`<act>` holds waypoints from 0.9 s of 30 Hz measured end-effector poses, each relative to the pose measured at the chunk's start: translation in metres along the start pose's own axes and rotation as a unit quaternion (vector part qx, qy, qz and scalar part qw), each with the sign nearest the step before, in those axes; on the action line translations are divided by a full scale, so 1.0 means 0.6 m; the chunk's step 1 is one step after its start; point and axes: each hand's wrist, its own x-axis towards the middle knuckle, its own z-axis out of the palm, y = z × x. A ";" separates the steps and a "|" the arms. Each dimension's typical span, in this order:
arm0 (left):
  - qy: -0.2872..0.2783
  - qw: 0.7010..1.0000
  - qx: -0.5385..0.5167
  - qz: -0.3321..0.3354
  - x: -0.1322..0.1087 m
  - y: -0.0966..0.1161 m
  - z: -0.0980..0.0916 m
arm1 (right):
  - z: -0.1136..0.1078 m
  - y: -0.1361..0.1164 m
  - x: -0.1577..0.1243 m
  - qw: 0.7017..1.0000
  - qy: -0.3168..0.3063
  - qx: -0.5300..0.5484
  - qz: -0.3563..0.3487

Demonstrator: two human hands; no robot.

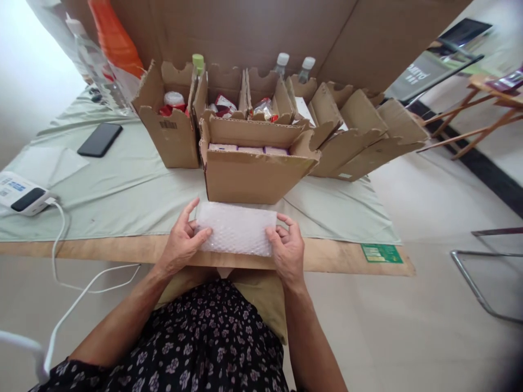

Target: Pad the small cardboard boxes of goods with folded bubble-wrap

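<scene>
A whitish bubble wrap pouch (237, 228) lies across the front edge of the table, held at both ends. My left hand (186, 235) grips its left end, thumb on top and index finger stretched out past the edge. At the right end, my right hand (288, 244) pinches it with the thumb on top and the fingers curled behind. Whether anything is inside the pouch I cannot tell. Just beyond it stands a long, low cardboard box (249, 177) with several pale, purple-edged packs (250, 149) in it.
Behind stand several open cardboard bins (174, 136), some holding red packets (224, 104). Bottles, one of them orange (114, 41), are at the back left. A black phone (100, 140) and a white device (25, 193) with a white cable (61, 239) lie on the left.
</scene>
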 end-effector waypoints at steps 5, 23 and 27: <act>0.006 0.998 0.064 0.010 -0.007 -0.004 0.009 | -0.023 0.028 -0.004 0.996 -0.059 0.002 0.059; 0.142 0.842 0.275 0.441 -0.032 0.098 -0.009 | -0.047 -0.120 -0.009 0.938 -0.089 -0.191 -0.276; 0.229 0.722 0.317 0.571 0.038 0.171 0.001 | -0.042 -0.225 0.067 0.870 0.000 -0.242 -0.430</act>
